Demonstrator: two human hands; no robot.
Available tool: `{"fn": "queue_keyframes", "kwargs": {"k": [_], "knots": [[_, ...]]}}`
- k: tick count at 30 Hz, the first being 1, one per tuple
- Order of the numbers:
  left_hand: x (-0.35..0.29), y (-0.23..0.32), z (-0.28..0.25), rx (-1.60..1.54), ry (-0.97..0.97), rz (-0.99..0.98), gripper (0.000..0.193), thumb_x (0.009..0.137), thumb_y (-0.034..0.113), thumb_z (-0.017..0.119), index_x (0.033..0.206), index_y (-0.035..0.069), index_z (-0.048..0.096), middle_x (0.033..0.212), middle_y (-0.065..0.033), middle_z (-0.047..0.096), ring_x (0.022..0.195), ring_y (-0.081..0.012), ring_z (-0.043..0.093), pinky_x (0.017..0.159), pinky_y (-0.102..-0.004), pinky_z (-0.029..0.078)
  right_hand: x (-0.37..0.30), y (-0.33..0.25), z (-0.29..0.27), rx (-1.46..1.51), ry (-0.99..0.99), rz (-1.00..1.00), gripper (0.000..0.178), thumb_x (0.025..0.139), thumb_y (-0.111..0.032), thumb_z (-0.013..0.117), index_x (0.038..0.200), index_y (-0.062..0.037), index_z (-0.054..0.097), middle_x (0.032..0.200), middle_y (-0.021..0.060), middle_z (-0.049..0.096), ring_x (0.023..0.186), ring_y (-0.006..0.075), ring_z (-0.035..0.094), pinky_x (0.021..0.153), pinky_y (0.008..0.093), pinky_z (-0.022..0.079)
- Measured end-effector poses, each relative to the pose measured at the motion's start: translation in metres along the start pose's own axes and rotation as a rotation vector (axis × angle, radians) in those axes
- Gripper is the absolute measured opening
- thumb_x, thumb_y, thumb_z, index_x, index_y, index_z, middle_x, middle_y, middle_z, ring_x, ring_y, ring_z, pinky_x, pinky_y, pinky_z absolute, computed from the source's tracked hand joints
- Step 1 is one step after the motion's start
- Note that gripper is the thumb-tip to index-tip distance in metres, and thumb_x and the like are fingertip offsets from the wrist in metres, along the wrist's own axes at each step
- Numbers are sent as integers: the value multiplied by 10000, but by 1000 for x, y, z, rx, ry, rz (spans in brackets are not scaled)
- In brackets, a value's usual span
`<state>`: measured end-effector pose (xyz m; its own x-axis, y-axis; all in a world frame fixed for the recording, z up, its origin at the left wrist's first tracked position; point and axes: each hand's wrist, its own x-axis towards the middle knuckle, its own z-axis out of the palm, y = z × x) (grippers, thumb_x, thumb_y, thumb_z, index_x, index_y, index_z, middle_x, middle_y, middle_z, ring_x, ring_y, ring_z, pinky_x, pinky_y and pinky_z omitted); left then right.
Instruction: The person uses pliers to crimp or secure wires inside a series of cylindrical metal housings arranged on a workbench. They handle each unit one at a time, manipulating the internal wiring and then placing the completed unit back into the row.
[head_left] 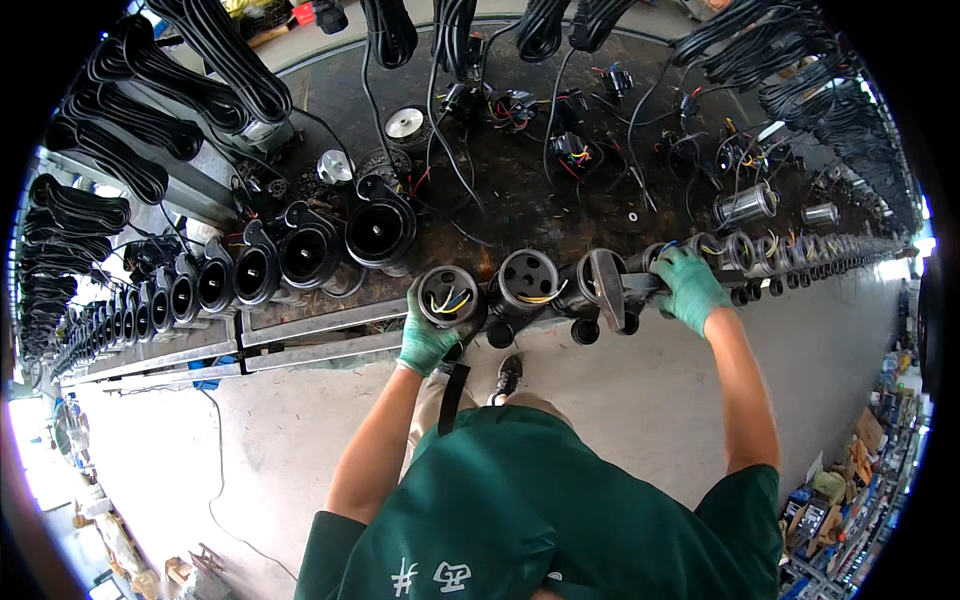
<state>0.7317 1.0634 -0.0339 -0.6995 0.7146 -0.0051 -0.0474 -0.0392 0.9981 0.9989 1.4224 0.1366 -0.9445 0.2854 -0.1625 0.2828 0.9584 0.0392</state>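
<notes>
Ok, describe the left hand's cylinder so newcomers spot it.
Find the long dark workbench. A row of dark round cylinders lines its near edge. The black cylinder with yellow and blue wires is the only one gripped by the green-gloved left hand.

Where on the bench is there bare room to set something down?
Mostly bare: the dark benchtop between the front row of housings and the wired parts behind, though a small ring lies there. Crowded: that row, with the left hand gripping one housing and the right hand holding a hammer.
</notes>
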Motion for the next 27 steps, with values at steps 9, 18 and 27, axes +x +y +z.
{"fn": "queue_keyframes", "kwargs": {"k": [9, 18, 27], "knots": [[55, 9, 8, -340, -43, -8, 899, 720, 96, 952, 1435, 81, 406, 1404, -88, 577, 1275, -219, 590, 1098, -382, 502, 49, -228, -29, 642, -185, -411, 434, 867, -16, 602, 1299, -29, 641, 1436, 205, 570, 1228, 372, 639, 1024, 470, 549], [121, -20, 0, 6, 85, -311, 831, 790, 248, 932, 1396, -2, 421, 1250, -108, 644, 1056, -198, 619, 895, -362, 553, 146, -299, 54, 435, -274, 15, 373, 914, -67, 579, 1286, -54, 574, 1335, 204, 590, 1256, 367, 597, 1026, 453, 531], [131, -13, -5, 45, 72, -423, 940, 802, 317, 926, 1504, -13, 394, 1341, -152, 611, 1098, -240, 617, 887, -398, 562, 155, -292, 65, 407, -136, -23, 333, 889, -34, 604, 1220, -54, 577, 1315, 189, 603, 1248, 370, 602, 1020, 454, 536]]}}
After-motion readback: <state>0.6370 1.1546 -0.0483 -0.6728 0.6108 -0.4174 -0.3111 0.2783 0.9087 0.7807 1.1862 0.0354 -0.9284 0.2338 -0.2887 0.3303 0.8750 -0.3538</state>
